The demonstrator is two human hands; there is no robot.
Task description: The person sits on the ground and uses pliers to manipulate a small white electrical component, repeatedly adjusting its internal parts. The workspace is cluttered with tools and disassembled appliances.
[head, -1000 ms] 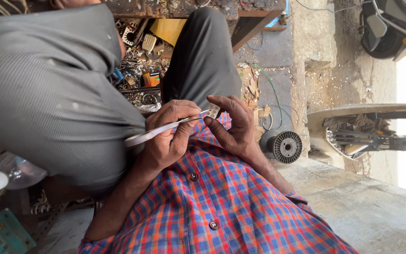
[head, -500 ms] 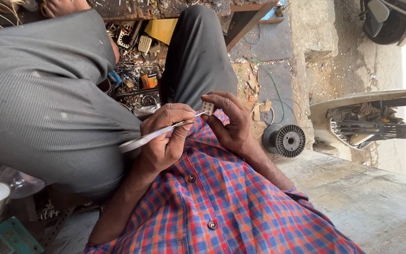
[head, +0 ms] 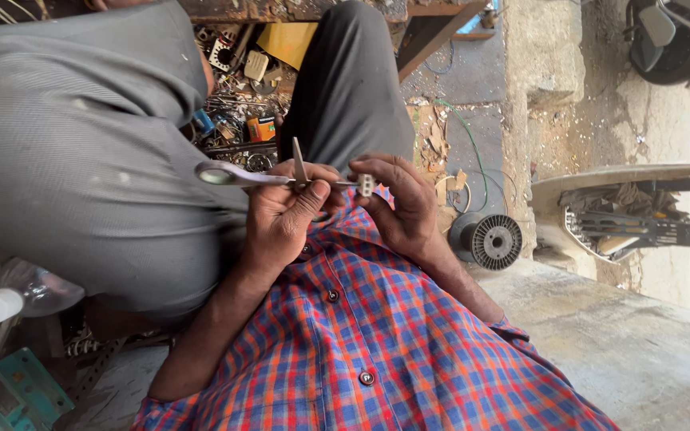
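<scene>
My left hand grips a scissor-like metal tool with a pale looped handle. One arm of the tool stands upward while the other reaches right. The tool's tip meets a small white part, which the fingertips of my right hand pinch. Both hands are held above my checked red and blue shirt, between my grey-trousered legs.
A dark wire spool lies on the ground right of my right wrist. A heap of small metal parts and a yellow piece sit between my legs. A clear bottle with white cap, a teal box and a concrete slab are nearby.
The tool has opened, with one arm now standing up; earlier it looked like a single closed strip. Both hands stay together on the small white part.
</scene>
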